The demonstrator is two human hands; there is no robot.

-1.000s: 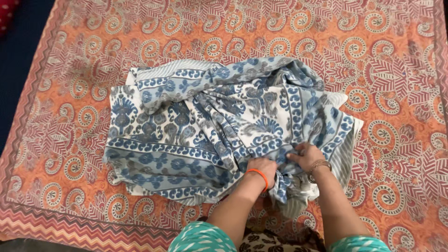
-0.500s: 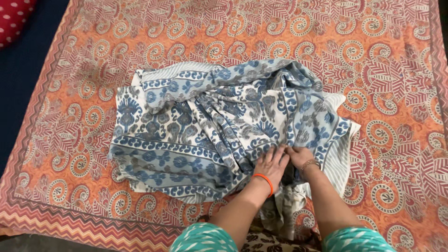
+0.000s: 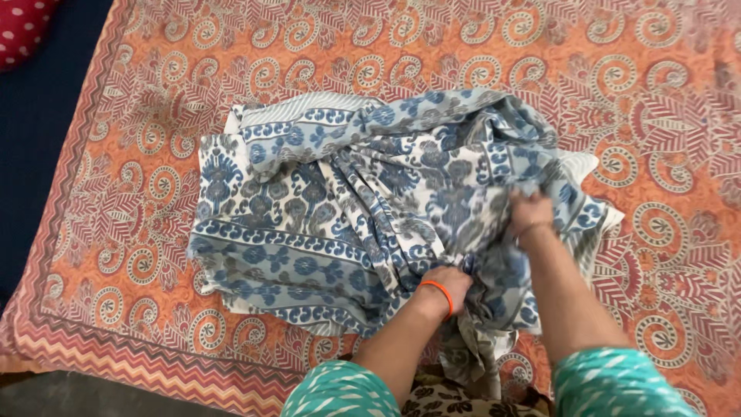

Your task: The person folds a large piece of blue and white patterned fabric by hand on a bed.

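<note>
A crumpled blue-and-white patterned cloth (image 3: 324,208) lies bunched on an orange-and-red printed bedspread (image 3: 139,154). My left hand (image 3: 448,282), with an orange band on the wrist, is closed on a gathered fold at the cloth's near edge. My right hand (image 3: 531,210), wearing a metal bangle, is blurred and reaches further up, gripping the cloth near its right side. Both arms wear teal patterned sleeves at the bottom of the view.
The bedspread's zigzag border (image 3: 154,363) runs along the near left edge. A dark blue surface (image 3: 31,154) lies to the left, with a red dotted cushion (image 3: 19,27) at the top-left corner.
My right hand has moved away from my left hand, up and to the right along the cloth. My left hand has stayed on the near fold, now closed on it.
</note>
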